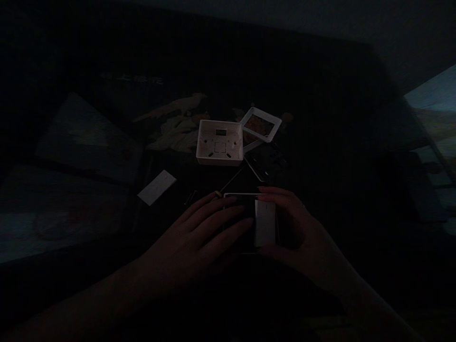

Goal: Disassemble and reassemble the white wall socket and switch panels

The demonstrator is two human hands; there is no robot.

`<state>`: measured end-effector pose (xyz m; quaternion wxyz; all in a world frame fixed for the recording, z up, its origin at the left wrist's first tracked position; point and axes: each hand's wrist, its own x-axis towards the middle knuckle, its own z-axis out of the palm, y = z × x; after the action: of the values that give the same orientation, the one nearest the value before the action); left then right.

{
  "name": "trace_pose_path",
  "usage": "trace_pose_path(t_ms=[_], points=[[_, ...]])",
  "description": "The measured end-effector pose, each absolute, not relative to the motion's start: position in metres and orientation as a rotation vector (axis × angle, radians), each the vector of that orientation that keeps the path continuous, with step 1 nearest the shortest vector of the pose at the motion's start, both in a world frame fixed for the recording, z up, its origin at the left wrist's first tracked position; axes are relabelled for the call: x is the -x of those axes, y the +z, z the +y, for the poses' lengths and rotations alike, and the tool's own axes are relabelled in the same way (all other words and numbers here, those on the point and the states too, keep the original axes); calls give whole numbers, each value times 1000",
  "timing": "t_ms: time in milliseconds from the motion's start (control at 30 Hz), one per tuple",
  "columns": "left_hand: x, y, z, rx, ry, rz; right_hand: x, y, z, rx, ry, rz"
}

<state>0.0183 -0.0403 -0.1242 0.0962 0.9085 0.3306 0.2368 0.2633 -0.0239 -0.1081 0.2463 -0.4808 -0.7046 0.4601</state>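
In the dim head view, my right hand (302, 232) has its thumb at the near end and its fingers at the far end of a white switch rocker (265, 223). That rocker lies over the right side of a dark switch module with a thin pale edge (240, 194). My left hand (210, 232) lies over the module's left side, fingers stretched out and slightly apart; it hides much of the module. A screwdriver (230, 180) pokes out beyond the left fingers, its handle mostly hidden. Another white rocker (157, 187) rests to the left, near some small screws (191, 197).
Beyond my hands stands a white open wall box (220, 142). A white rectangular frame (261, 124) leans at its right, with a dark switch part (267, 160) below. The dark, glossy tabletop (320, 118) carries reflections.
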Motion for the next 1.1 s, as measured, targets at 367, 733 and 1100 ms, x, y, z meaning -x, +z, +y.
trace_pose_path(t_ms=[367, 733, 1100], points=[[-19, -124, -43, -2745, 617, 907, -267, -110, -22, 1338, 1275, -1981], [-20, -125, -44, -2775, 609, 917, -262, -113, -19, 1313, 1303, -1796], [-21, -121, -42, -2775, 612, 907, -253, -111, -17, 1390, 1254, -1706]])
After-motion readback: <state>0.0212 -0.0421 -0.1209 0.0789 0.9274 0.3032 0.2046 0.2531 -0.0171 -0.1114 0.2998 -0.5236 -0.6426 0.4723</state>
